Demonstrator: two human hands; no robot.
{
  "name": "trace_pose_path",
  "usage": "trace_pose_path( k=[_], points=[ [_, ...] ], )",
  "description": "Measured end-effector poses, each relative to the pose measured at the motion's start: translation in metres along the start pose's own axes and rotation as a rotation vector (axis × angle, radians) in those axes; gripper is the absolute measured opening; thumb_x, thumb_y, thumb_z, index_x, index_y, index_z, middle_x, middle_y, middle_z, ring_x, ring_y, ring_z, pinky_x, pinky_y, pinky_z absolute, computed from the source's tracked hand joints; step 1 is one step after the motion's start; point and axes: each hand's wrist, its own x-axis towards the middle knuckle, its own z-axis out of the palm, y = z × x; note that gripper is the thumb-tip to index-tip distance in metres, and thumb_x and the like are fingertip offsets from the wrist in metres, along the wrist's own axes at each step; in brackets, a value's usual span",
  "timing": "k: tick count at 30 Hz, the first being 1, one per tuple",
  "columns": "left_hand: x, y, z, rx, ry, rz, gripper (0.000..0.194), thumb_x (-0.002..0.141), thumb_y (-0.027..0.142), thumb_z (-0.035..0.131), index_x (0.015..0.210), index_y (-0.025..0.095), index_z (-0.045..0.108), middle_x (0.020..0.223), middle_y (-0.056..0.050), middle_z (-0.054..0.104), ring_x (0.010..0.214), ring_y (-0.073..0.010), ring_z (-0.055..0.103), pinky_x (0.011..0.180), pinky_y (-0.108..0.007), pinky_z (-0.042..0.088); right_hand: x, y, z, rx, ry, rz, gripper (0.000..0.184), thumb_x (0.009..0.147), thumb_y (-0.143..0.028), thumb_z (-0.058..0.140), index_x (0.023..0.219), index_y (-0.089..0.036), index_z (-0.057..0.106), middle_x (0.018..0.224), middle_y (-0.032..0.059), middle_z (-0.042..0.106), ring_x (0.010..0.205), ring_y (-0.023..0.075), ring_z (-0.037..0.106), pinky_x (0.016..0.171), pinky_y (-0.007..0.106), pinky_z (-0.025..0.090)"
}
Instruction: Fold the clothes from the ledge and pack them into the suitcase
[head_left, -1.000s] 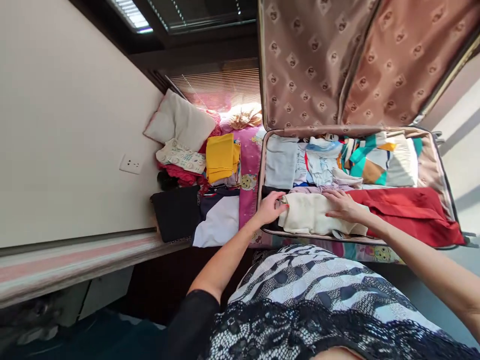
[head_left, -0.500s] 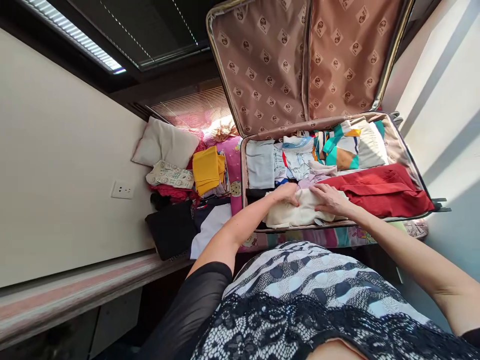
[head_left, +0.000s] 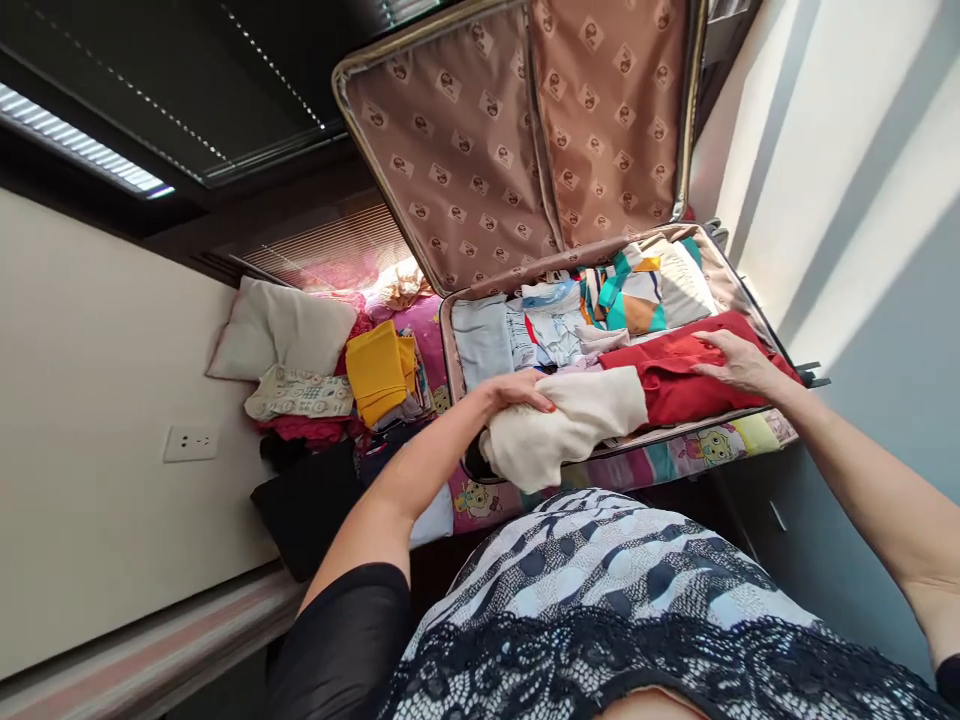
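Note:
My left hand (head_left: 523, 390) grips a cream folded garment (head_left: 570, 422), thumb on top; the cloth hangs over the front edge of the open suitcase (head_left: 448, 345). To the right, my right hand (head_left: 739, 362) is over a red folded garment (head_left: 686, 372), its fingers spread and its tips at the cloth. Behind lies a row of folded clothes: a pale grey one (head_left: 481, 338), a white-and-blue one (head_left: 555, 325), a teal, orange and white patterned one (head_left: 630, 295) and a beige one (head_left: 684, 280).
The suitcase lid (head_left: 480, 150) stands raised at the back. Left of the case are a yellow folded cloth (head_left: 380, 370), a white cushion (head_left: 281, 322), a patterned cloth (head_left: 300, 393) and a black item (head_left: 307, 505). A wall with a socket (head_left: 190, 443) borders the left side.
My right hand has left the cream garment and moved right to the red one. The cream garment has been lifted and now drapes over the front rim in my left hand. The view has turned.

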Motion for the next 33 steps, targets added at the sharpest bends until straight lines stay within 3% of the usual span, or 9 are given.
trace_pose_path(
  k=[7,12,15,18,22,25,27,30,33],
  points=[
    [-0.085,0.079,-0.021,-0.015,0.075,0.114,0.057,0.058,0.031,0.093,0.108,0.009,0.076,0.092,-0.011,0.083,0.082,-0.0311,0.081,0.079,-0.037,0.065,-0.034,-0.012,-0.025,-0.023,-0.173,0.124,0.061,0.078,-0.053,0.082,0.132,-0.025,0.071,0.119,0.0117,0.076,0.113,0.0337,0.071,0.111,0.054,0.057],
    [-0.088,0.147,0.01,0.053,0.1,0.371,0.065,0.059,0.037,0.091,0.116,0.012,0.073,0.096,-0.006,0.082,0.093,-0.033,0.081,0.082,-0.036,0.066,-0.054,-0.042,0.011,0.39,-0.369,0.293,0.077,0.075,-0.071,0.085,0.135,-0.024,0.072,0.116,0.0116,0.079,0.112,0.0304,0.075,0.106,0.05,0.059],
    [-0.051,0.185,0.043,0.096,-0.011,0.468,0.069,0.058,0.045,0.092,0.115,0.011,0.072,0.101,-0.008,0.081,0.103,-0.0381,0.08,0.087,-0.04,0.065,-0.056,-0.072,0.03,0.834,-0.425,0.32,0.101,0.065,-0.094,0.077,0.137,-0.023,0.07,0.122,0.0159,0.077,0.125,0.0373,0.07,0.104,0.055,0.059],
    [0.016,0.199,0.068,0.14,-0.1,0.445,0.072,0.054,0.047,0.095,0.113,0.011,0.072,0.105,-0.012,0.081,0.106,-0.0403,0.079,0.091,-0.044,0.065,-0.049,-0.084,0.014,1.042,-0.075,0.203,0.091,0.074,-0.099,0.062,0.132,-0.03,0.071,0.126,0.0111,0.076,0.14,0.0378,0.06,0.108,0.056,0.058],
    [0.135,0.164,0.085,0.393,-0.123,0.213,0.061,0.061,0.041,0.092,0.112,0.014,0.073,0.115,-0.014,0.081,0.112,-0.0366,0.077,0.097,-0.043,0.062,-0.056,-0.037,-0.035,0.87,0.38,0.371,0.045,0.083,-0.067,0.072,0.105,-0.028,0.071,0.098,0.0091,0.076,0.115,0.0308,0.07,0.106,0.047,0.06],
    [0.202,0.126,0.092,0.873,0.179,0.061,0.052,0.072,0.037,0.087,0.115,0.012,0.072,0.132,-0.018,0.075,0.129,-0.0375,0.068,0.11,-0.041,0.055,-0.086,0.019,-0.061,0.589,0.579,0.678,0.032,0.069,-0.044,0.081,0.083,-0.026,0.058,0.073,0.0063,0.066,0.075,0.0245,0.069,0.08,0.044,0.066],
    [0.224,0.11,0.092,1.08,0.3,0.035,0.067,0.08,0.046,0.085,0.133,0.01,0.066,0.15,-0.022,0.063,0.142,-0.0371,0.058,0.118,-0.041,0.047,-0.112,0.045,-0.07,0.474,0.687,0.692,0.036,0.064,-0.036,0.081,0.087,-0.027,0.055,0.074,0.0058,0.065,0.071,0.0248,0.069,0.074,0.046,0.066],
    [0.233,0.104,0.087,1.136,0.201,0.022,0.098,0.078,0.06,0.087,0.154,0.012,0.048,0.162,-0.021,0.052,0.148,-0.0348,0.052,0.122,-0.04,0.043,-0.137,0.053,-0.069,0.328,0.785,0.559,0.041,0.068,-0.036,0.079,0.104,-0.027,0.059,0.088,0.0091,0.072,0.083,0.0276,0.074,0.084,0.049,0.067],
    [0.233,0.108,0.088,1.077,0.134,-0.022,0.113,0.066,0.054,0.097,0.156,0.012,0.044,0.162,-0.021,0.052,0.148,-0.0378,0.051,0.121,-0.038,0.043,-0.131,0.03,-0.047,0.314,0.58,0.487,0.049,0.072,-0.04,0.078,0.117,-0.023,0.066,0.098,0.0098,0.076,0.087,0.0261,0.076,0.088,0.047,0.067]
  ],
)
